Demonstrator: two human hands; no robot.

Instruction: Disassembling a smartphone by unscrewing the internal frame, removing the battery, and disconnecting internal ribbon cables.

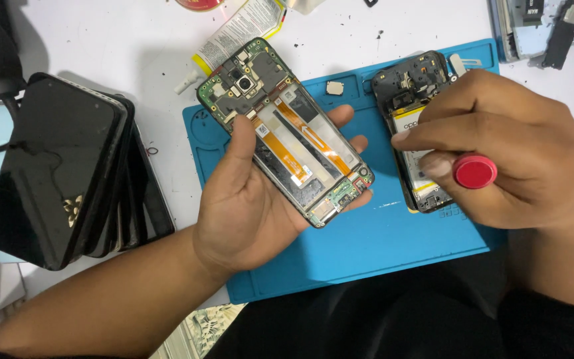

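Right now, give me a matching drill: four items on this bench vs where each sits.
1. opened phone frame
2. red-capped tool
3. second opened phone
4. stack of dark phones

a. flat on the blue mat
b. in the left hand
c. on the white table, left of the mat
d. in the right hand

Pairs: 1-b, 2-d, 3-a, 4-c

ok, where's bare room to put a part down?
Blue mat: front strip below left hand and opened phone. White table above the black phone stack. Crowded: mat's right under right hand, second phone.
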